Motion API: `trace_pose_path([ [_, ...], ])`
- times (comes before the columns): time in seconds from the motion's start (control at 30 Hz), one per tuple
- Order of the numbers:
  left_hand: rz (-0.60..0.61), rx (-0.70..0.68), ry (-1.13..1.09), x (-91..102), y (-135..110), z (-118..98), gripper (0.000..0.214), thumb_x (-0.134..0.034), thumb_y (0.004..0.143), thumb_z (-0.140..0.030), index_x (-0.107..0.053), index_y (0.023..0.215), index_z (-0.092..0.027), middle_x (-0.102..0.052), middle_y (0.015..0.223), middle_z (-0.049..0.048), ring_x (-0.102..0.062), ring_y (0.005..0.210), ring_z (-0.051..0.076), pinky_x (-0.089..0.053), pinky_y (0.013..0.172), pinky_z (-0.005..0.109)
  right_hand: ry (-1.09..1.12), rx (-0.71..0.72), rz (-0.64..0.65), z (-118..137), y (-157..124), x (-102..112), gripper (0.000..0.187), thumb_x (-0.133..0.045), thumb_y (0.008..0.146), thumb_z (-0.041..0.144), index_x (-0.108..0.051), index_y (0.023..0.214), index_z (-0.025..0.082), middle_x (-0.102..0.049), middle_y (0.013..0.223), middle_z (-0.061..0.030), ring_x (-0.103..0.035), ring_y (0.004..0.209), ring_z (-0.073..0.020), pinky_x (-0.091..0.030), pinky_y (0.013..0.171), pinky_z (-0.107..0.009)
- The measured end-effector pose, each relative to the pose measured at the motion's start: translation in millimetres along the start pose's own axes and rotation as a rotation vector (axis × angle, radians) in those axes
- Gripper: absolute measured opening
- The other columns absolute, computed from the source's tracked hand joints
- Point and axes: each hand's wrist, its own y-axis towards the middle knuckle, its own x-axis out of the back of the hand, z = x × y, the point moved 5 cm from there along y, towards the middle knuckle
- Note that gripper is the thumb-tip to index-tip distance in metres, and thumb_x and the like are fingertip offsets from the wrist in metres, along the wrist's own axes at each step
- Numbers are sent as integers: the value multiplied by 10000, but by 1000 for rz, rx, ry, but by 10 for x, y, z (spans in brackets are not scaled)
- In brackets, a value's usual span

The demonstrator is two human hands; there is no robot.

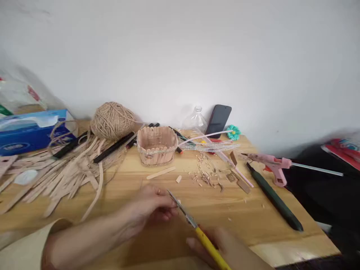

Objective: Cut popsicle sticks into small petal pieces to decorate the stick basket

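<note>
My right hand [216, 240], blurred at the bottom, is wrapped round the yellow handle of what look like scissors [191, 220], seen nearly edge-on. Their metal blades point up and left to the fingers of my left hand [157, 204]. That hand is closed in a pinch; a small pale bit shows beside the blades, but what the fingers hold is hidden. Beyond the hands, a craft stick [161, 173] and a short cut piece of stick [179, 179] lie on the wooden table [123, 191]. Behind them stands a small basket made of craft sticks [157, 157].
Left are a ball of twine [112, 120], a heap of craft sticks [70, 176] and a blue tissue box [25, 138]. Right are wood scraps [206, 174], a pink glue gun [277, 165], a dark green pen-like tool [277, 198] and a phone [218, 120] against the wall.
</note>
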Motion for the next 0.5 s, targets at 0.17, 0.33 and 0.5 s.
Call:
trace_pose_path([
  [0.17,37,12,12,33,2,31,82,-640,627,-144,-661,550,-129,-671,525,6,-528,447,54,-427,460,141,45,-33,-5,-23,17,11,338,-458,768,487,-395,613,193,-317,585,45,-293,546,-112,-204,495,-260],
  [0.33,51,-3,20,33,-7,26,85,-680,609,-191,-657,551,-132,-677,547,1,-533,470,52,-428,483,145,100,-60,7,66,-55,31,324,-477,789,420,-354,587,199,-274,583,51,-249,535,-101,-189,477,-255],
  [0.5,68,-17,71,53,-56,10,128,-705,577,-254,-637,578,-145,-673,564,-3,-537,509,76,-417,492,173,138,-28,16,101,-123,85,368,-467,809,473,-357,590,200,-275,558,59,-250,515,-96,-176,454,-244],
])
